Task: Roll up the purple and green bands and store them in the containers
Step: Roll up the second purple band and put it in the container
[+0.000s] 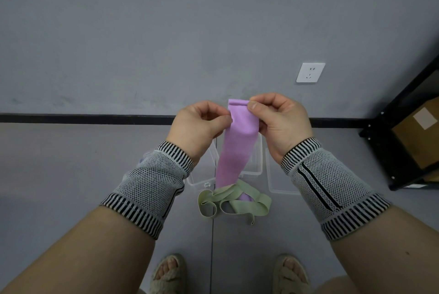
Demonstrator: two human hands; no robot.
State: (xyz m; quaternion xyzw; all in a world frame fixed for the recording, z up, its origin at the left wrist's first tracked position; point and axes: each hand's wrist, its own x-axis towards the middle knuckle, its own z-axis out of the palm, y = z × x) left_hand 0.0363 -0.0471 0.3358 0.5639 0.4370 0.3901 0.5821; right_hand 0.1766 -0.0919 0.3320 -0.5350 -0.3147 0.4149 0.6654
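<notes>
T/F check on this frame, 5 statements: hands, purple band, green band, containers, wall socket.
1. Both the left hand and the right hand pinch the top end of the purple band. True.
2. The purple band is already rolled into a tight coil. False: only its top edge is turned over; the rest hangs down unrolled.
3. The green band lies loose and tangled on the floor. True.
4. The green band is stored inside one of the clear containers. False: it lies on the floor in front of them.
5. A plug sits in the wall socket. False: nothing is plugged in.
</notes>
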